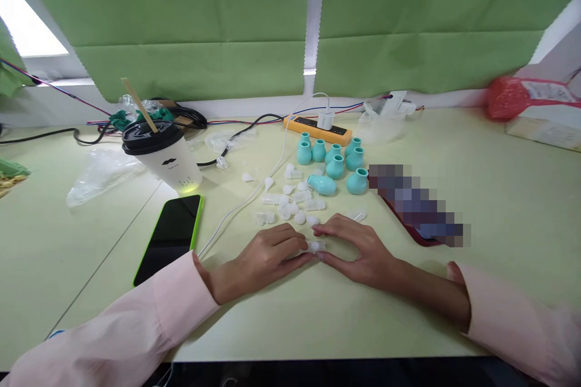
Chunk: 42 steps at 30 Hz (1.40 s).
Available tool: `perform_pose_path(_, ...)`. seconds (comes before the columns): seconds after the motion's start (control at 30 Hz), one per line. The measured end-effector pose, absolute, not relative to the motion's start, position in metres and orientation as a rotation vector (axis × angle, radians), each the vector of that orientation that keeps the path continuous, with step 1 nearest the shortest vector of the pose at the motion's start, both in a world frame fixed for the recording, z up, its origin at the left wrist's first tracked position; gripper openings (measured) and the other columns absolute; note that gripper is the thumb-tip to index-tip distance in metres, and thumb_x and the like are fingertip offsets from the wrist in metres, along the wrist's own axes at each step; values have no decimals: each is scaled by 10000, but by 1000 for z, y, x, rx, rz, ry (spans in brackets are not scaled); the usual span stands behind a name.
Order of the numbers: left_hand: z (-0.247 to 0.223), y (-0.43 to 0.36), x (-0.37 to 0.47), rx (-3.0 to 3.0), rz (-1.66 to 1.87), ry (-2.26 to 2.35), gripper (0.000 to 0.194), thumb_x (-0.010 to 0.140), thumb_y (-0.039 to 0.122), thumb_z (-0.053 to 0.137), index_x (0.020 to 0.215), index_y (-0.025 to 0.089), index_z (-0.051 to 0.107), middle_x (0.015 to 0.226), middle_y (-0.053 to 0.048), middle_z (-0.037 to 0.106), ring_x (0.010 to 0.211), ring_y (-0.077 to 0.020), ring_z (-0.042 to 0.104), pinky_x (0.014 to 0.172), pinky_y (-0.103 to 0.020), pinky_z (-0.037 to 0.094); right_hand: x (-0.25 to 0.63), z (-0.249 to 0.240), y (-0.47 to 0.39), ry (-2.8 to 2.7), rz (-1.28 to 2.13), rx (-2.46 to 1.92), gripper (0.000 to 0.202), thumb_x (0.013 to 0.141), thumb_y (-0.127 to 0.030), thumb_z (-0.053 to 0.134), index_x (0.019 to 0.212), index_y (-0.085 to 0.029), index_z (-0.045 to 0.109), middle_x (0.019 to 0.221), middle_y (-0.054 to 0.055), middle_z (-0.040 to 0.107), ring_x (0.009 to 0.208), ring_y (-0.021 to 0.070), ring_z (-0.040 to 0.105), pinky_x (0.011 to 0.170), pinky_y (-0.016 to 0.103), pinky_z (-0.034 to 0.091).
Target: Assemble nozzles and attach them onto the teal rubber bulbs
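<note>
Hands, left hand [261, 260] and right hand [358, 251], pinch a clear plastic piece [315, 246] near lidded cup [163, 154].

Pale yellow-green tabletop [499, 193] is pretty cluttered: teal rubber bulbs [333, 163] bunched by an orange power strip [318, 127], small clear plastic caps [290, 202] scattered in front, a black-lidded white paper cup [163, 154], and a green-cased black phone [170, 236] lying flat.

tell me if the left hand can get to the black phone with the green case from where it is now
Probably yes. The left hand rests on the table just right of the black phone, with only a white cable between them. Its fingers do touch a small clear piece, which it would leave.
</note>
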<state>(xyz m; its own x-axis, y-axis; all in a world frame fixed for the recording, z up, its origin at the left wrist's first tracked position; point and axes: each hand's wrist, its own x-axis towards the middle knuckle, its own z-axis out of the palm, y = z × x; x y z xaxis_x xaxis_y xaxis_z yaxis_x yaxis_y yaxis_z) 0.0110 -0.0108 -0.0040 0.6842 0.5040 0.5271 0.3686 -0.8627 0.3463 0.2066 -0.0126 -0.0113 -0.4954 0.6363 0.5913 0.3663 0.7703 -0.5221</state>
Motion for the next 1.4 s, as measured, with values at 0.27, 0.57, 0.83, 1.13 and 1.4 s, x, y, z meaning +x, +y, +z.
perform_pose_path(0.27, 5, -14, 14, 2548, 966, 788, 153, 756, 219, 555, 873, 123, 540, 807, -61, 591, 738, -129, 545, 647, -238, 461, 207, -14, -13, -2141, 357, -617, 197, 704, -154, 613, 897, -161, 573, 730, 48, 617, 666, 134, 537, 588, 276, 487)
perform_pose_path(0.57, 18, -17, 18, 2375, 679, 934, 212, 737, 335, 548, 833, 149, 576, 757, -32, 562, 715, -137, 522, 629, -243, 417, 207, -11, -17, -2148, 208, -542, 143, 719, -167, 603, 859, -146, 580, 712, 50, 605, 671, 129, 534, 573, 267, 502)
perform_pose_path(0.83, 19, -16, 18, 2288, 592, 917, 219, 749, 353, 535, 838, 155, 565, 726, -14, 559, 676, -127, 498, 607, -237, 389, 206, -11, -16, -2096, 188, -539, 139, 699, -152, 626, 832, -151, 586, 705, 52, 605, 657, 137, 541, 560, 284, 512)
perform_pose_path(1.13, 22, -17, 19, 2256, 557, 906, 177, 756, 318, 537, 806, 149, 555, 734, -10, 562, 679, -122, 496, 599, -224, 378, 207, -15, -16, -2136, 178, -477, 209, 695, -121, 626, 895, -139, 565, 730, 54, 594, 697, 138, 520, 576, 281, 504)
perform_pose_path(1.4, 24, -18, 17, 2235, 557, 927, 141, 722, 270, 580, 802, 156, 560, 744, -6, 576, 675, -125, 507, 600, -230, 389, 207, -16, -17, -2172, 169, -468, 232, 702, -118, 613, 925, -152, 557, 744, 48, 587, 713, 141, 522, 581, 280, 502)
